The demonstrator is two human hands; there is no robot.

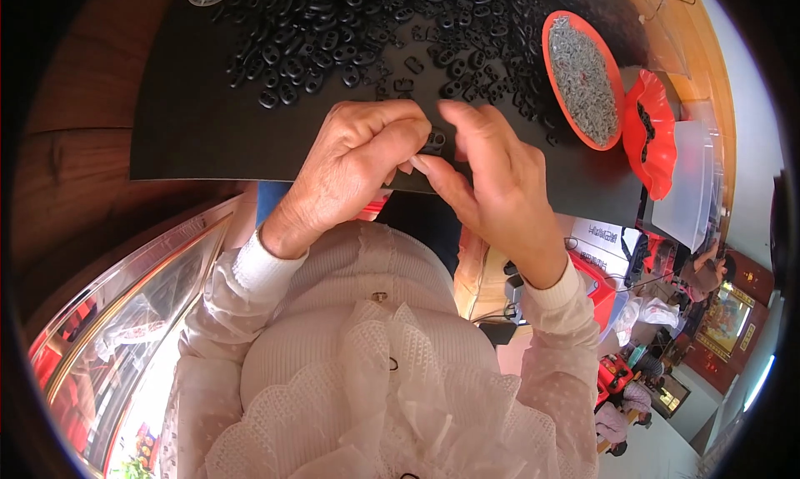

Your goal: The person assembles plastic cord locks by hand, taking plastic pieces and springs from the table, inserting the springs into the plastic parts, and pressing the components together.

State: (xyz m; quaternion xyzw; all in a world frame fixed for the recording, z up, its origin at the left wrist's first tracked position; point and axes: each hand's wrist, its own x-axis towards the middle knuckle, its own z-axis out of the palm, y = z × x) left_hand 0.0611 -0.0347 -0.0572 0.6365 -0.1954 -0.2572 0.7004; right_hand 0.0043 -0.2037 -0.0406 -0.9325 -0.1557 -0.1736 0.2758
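My left hand (354, 167) and my right hand (496, 179) meet over the near edge of a black mat (192, 121). Between their fingertips they pinch one small black plastic buckle piece (433, 140). The left thumb and forefinger close on its left side, and the right thumb and forefinger press on its right side. A heap of several like black pieces (367, 29) lies spread on the mat just beyond the hands.
An orange bowl (552, 37) of small grey metal parts stands at the right on the mat. Beside it is a red fluted dish (658, 146) with a few black pieces, then a clear plastic box (687, 187). A glass cabinet (125, 312) is at lower left.
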